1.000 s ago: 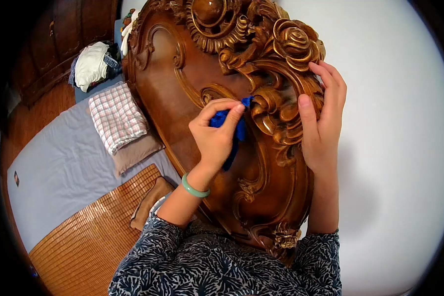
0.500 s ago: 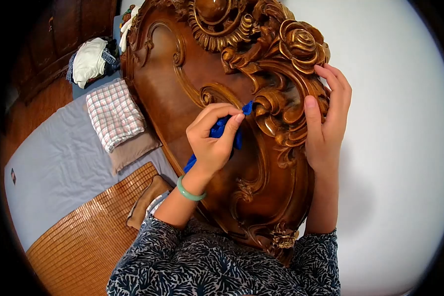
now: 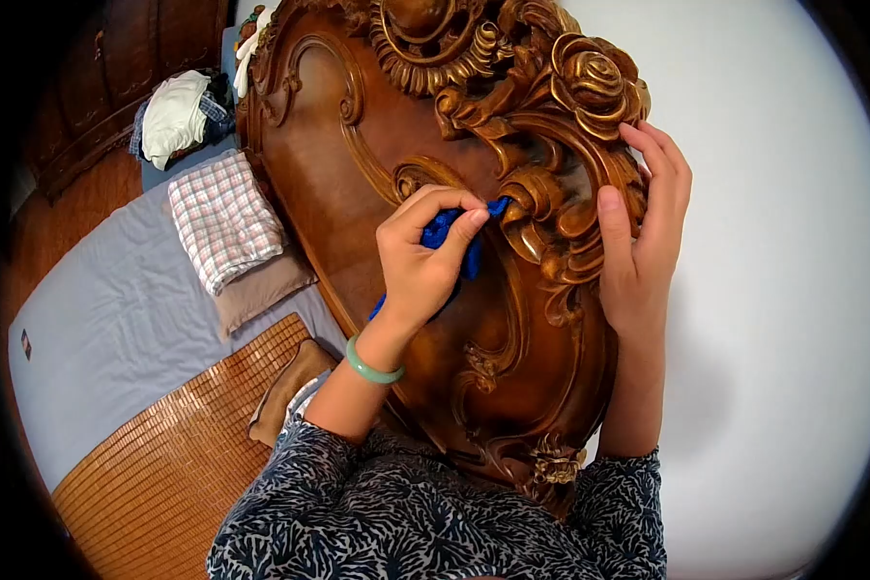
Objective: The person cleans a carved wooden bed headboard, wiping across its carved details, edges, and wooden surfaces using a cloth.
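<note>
My left hand (image 3: 423, 253), with a green bangle at the wrist, pinches a blue cloth (image 3: 447, 232) between thumb and fingertips. A twisted end of the cloth pokes out past the fingertips and touches a curled carving (image 3: 530, 201) on the brown wooden headboard (image 3: 333, 222). The rest of the cloth hangs bunched behind the hand, partly hidden. My right hand (image 3: 648, 232) lies along the headboard's carved outer edge, thumb and fingers apart. Its fingertips touch the wood just below a carved rose (image 3: 594, 82).
A white wall (image 3: 764, 290) stands close on the right. To the left is a bed with a grey-blue sheet (image 3: 97, 290), a bamboo mat (image 3: 174, 454), a folded checked blanket (image 3: 225, 217) over a pillow (image 3: 261, 295), and piled clothes (image 3: 176, 121). A dark wooden cabinet (image 3: 116, 68) stands behind.
My left hand has shifted slightly right and up, bringing the cloth's tip to the curled carving. My right hand stays almost where it was on the edge.
</note>
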A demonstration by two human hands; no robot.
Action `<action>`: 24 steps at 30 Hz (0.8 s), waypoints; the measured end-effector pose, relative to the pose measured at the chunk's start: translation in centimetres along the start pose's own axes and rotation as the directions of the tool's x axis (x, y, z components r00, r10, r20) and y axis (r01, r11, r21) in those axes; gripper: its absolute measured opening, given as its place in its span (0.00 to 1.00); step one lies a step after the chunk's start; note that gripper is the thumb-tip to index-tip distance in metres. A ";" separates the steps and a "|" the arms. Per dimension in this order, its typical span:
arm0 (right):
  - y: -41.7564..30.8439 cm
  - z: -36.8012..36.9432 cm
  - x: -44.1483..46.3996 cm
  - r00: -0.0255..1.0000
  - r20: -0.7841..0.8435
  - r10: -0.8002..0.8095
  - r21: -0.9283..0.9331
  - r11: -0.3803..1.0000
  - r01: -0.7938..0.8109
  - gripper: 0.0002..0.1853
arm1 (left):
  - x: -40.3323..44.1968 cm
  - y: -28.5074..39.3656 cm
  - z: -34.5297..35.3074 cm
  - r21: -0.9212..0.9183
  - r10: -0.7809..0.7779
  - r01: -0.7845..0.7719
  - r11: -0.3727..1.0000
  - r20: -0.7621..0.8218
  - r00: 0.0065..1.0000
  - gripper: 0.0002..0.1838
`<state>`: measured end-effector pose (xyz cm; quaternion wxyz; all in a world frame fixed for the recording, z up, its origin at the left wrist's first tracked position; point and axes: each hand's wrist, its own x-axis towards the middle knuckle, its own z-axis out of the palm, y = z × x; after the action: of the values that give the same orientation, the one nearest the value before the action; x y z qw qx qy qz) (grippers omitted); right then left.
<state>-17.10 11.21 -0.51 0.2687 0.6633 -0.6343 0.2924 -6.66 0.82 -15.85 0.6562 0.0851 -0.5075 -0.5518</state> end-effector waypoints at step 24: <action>-0.2 -0.2 0.1 0.999 0.033 0.002 -0.011 1.000 -0.001 0.28 | -0.4 2.2 2.8 0.412 0.287 -0.253 0.875 -0.020 0.958 0.08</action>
<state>-16.87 11.30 -0.33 0.2618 0.6660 -0.6408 0.2781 -7.35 3.27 -13.32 0.7148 0.1694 -0.5907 -0.3339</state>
